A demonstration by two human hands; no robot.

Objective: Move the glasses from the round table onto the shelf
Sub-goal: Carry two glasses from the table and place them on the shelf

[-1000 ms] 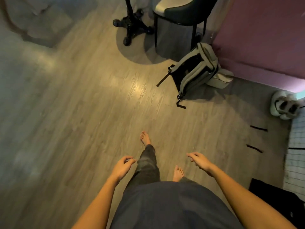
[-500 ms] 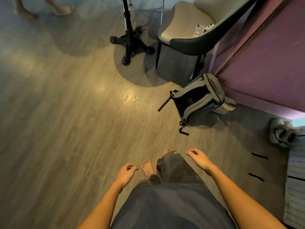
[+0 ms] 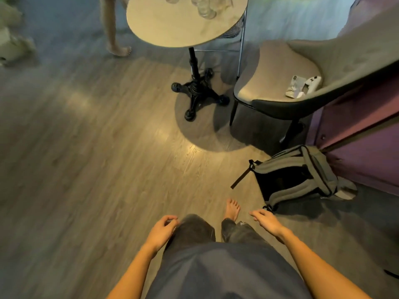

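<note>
The round table (image 3: 172, 29) stands ahead at the top of the view on a black pedestal base (image 3: 197, 96). Several clear glasses (image 3: 206, 9) stand near its far edge, partly cut off by the frame. My left hand (image 3: 160, 230) hangs low beside my left thigh with loosely curled fingers and holds nothing. My right hand (image 3: 266, 220) hangs on the other side, fingers relaxed, also with nothing in it. Both hands are far from the table. No shelf is in view.
A padded chair (image 3: 280, 83) with a white controller (image 3: 311, 83) on its seat stands right of the table. A grey backpack (image 3: 300, 175) lies on the floor against a purple wall (image 3: 367, 152). Another person's bare leg (image 3: 113, 33) is left of the table. Wooden floor (image 3: 97, 158) stretches left.
The view has lifted and moved forward: the round table top with its glasses has come into sight, and the backpack and chair are nearer. Both hands still hang free at my sides.
</note>
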